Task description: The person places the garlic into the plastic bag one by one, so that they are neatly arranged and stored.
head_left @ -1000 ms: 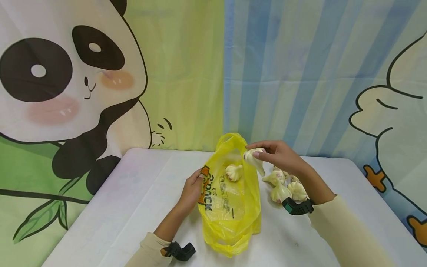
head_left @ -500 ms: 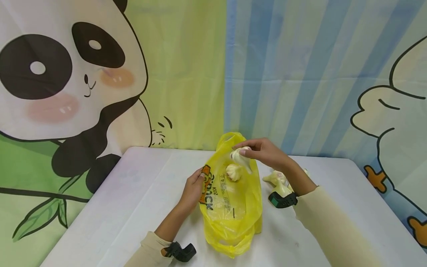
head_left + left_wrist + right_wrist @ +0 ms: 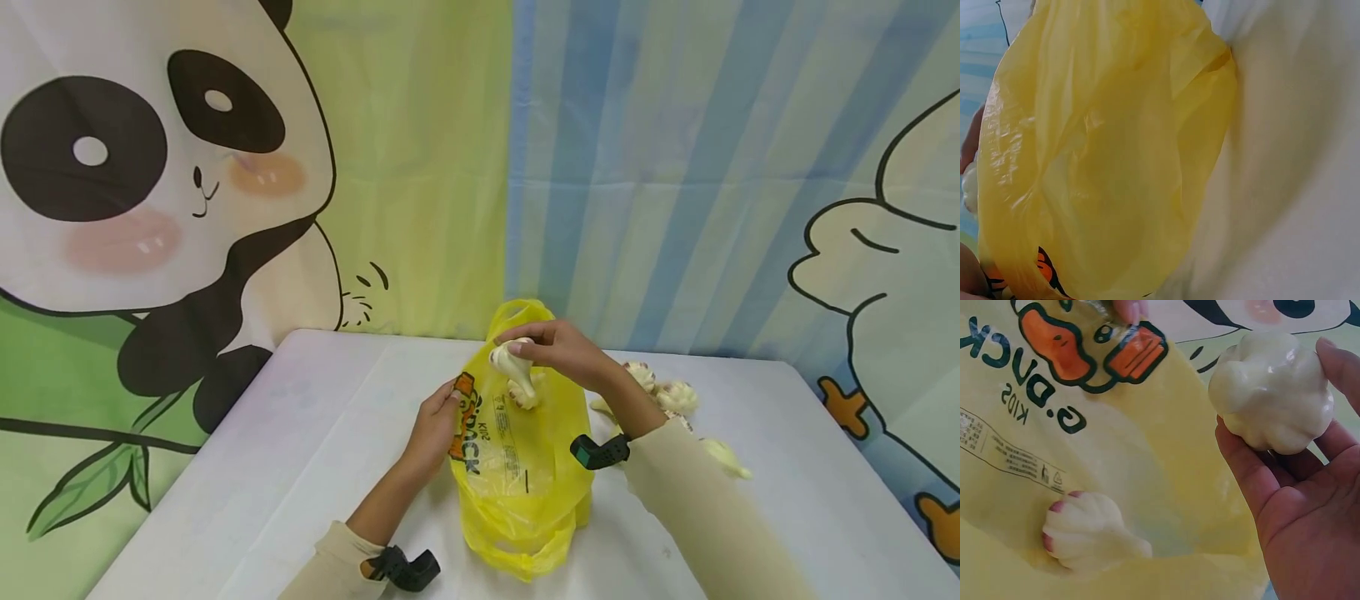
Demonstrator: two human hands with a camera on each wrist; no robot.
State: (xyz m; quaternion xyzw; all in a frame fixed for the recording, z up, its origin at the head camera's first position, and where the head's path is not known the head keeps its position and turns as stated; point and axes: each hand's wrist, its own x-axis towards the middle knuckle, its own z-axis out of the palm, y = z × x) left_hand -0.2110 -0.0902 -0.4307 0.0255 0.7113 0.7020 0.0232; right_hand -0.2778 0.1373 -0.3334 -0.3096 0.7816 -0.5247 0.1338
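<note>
A yellow plastic bag (image 3: 517,467) with a printed duck stands in the middle of the table. My left hand (image 3: 432,429) grips its left edge between thumb and fingers. Above the bag's mouth, my right hand (image 3: 562,350) holds a garlic bulb (image 3: 513,358) by thumb and fingertips, its stem pointing down. The right wrist view shows this garlic bulb (image 3: 1272,394) large between the fingers. A second garlic bulb (image 3: 1088,531) lies inside the bag, partly behind the held one in the head view. In the left wrist view, the bag's side (image 3: 1110,156) covers most of the picture.
Several garlic bulbs (image 3: 677,397) lie on the table right of the bag, partly hidden by the right forearm. One garlic bulb (image 3: 723,457) sits apart, nearer the front. Behind the white table (image 3: 300,433) hangs a printed curtain (image 3: 420,167).
My right hand has moved left with the garlic bulb, from the bag's right edge to over its mouth. More of the bulbs on the right now show. My left hand has stayed put.
</note>
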